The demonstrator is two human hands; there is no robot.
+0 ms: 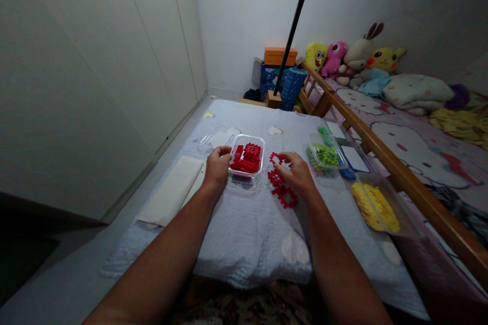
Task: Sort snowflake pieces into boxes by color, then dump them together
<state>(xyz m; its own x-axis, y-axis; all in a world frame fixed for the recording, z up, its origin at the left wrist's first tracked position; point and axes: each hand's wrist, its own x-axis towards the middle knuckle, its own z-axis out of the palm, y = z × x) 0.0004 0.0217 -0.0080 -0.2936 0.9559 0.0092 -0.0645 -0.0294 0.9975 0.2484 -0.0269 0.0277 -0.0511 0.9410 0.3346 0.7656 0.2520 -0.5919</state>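
A clear plastic container [263,158] holding several red toy building pieces [246,163] stands in the middle of the cloth-covered table. My left hand [218,166] is at its left side, fingers closed on the rim. To the right of the container, my right hand [296,171] pinches a red toy building piece [274,158] shaped like an open frame with toothed edges. Just below that piece, more red building pieces [285,197] lie on the cloth, some of them touching. My right fingertips partly cover the piece they hold.
A clear lid [213,138] lies behind my left hand, and a pale flat folder [171,190] is at left. Containers of green pieces [324,156] and yellow pieces [375,206] stand at right, near a wooden bed rail [375,150]. A black pole [295,25] rises beyond the table.
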